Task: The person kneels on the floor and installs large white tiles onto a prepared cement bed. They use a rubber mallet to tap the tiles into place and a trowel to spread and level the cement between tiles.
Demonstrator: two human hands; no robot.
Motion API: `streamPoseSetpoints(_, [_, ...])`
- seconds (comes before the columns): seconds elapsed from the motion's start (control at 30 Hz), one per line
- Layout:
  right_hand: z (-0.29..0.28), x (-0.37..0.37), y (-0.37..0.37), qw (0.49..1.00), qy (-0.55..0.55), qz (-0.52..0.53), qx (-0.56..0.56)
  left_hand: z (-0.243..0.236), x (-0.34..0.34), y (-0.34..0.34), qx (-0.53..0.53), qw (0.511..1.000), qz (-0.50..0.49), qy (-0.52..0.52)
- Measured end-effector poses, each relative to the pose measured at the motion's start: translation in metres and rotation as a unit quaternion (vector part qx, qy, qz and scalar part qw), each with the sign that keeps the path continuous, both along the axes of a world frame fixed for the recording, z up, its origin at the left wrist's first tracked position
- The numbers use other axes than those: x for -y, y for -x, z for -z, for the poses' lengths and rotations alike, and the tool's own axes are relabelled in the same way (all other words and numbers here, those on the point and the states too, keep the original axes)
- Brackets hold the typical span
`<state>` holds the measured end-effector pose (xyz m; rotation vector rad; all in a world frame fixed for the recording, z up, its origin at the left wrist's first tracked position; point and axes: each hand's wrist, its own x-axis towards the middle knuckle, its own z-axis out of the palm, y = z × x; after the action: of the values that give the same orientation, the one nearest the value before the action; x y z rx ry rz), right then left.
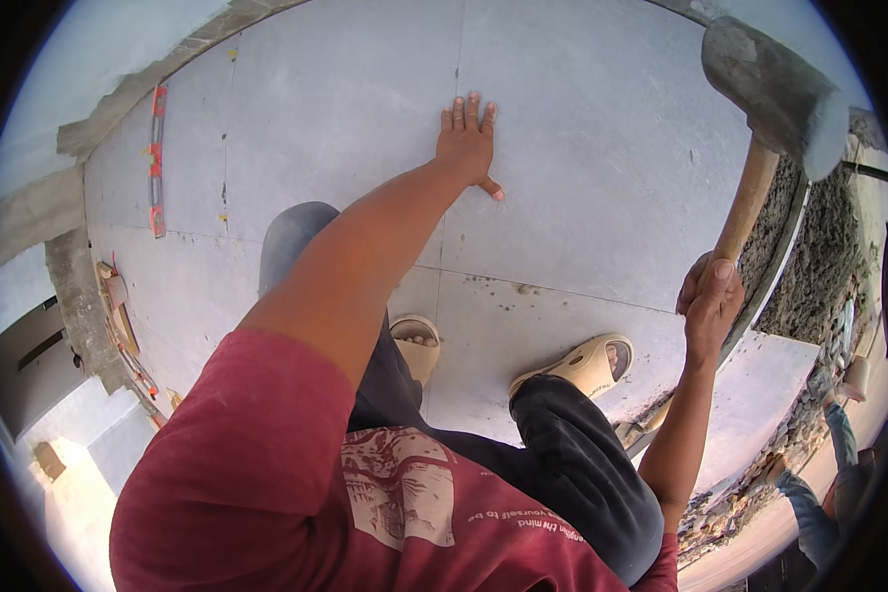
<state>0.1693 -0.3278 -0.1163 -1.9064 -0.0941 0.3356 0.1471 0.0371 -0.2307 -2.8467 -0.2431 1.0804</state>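
Flat on the large grey floor tile (pixel 602 168), close to a joint line, lies my left hand (pixel 467 150) with its fingers spread. My right hand (pixel 712 301) is closed around the wooden handle of a mallet (pixel 745 202). The mallet's thick, dark grey head points up and away at the upper right, raised above the tile's right side. I squat over the tiles, with a beige slipper (pixel 587 365) on my right foot and another beige slipper (pixel 416 345) on my left.
A red spirit level (pixel 157 163) lies on the tiles at the left. Wet mortar (pixel 809 261) and rubble border the tiling on the right. Tools, including a wooden float (pixel 118 308), lie by the left wall. Another person (pixel 829 503) is at the lower right.
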Motion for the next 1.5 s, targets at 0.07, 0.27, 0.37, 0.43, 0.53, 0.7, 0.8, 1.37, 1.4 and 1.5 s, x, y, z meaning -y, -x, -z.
streamPoseSetpoints(0.07, [0.007,0.008,0.013,0.994,-0.030,-0.051,0.087,-0.006,-0.002,0.000,0.003,1.000,-0.007,0.000])
streamPoseSetpoints(0.27, [0.122,0.145,0.058,0.964,0.228,-0.070,-0.115,0.002,0.018,-0.013,0.021,0.999,0.015,0.026])
streamPoseSetpoints(0.37, [0.030,0.084,0.024,0.982,0.111,0.026,-0.148,0.004,0.011,0.011,-0.010,1.000,0.005,0.003])
streamPoseSetpoints(0.43, [0.002,0.059,0.005,0.995,0.048,0.055,-0.072,0.005,0.004,-0.002,0.009,1.000,0.005,-0.003])
streamPoseSetpoints(0.53, [-0.012,0.036,0.016,0.997,-0.046,0.062,0.028,-0.002,-0.001,0.000,0.003,1.000,-0.004,0.001])
streamPoseSetpoints(0.7, [0.117,0.084,0.070,0.990,0.129,0.036,0.044,-0.005,0.024,-0.026,-0.010,1.000,0.020,0.002])
streamPoseSetpoints(0.8, [0.115,0.051,0.062,0.980,0.177,0.063,-0.069,0.002,0.019,-0.021,-0.028,0.999,0.001,-0.025])
streamPoseSetpoints(1.37, [-0.023,0.069,0.112,0.988,-0.033,0.151,-0.019,0.010,0.179,-0.104,-0.032,0.999,-0.005,0.018])
streamPoseSetpoints(1.4, [-0.018,0.067,0.110,0.987,-0.028,0.155,0.041,0.011,0.177,-0.104,-0.024,0.999,-0.008,0.024])
streamPoseSetpoints(1.5, [0.036,0.069,0.112,0.983,0.020,0.170,0.064,0.008,0.184,-0.103,-0.021,0.999,-0.010,0.041])
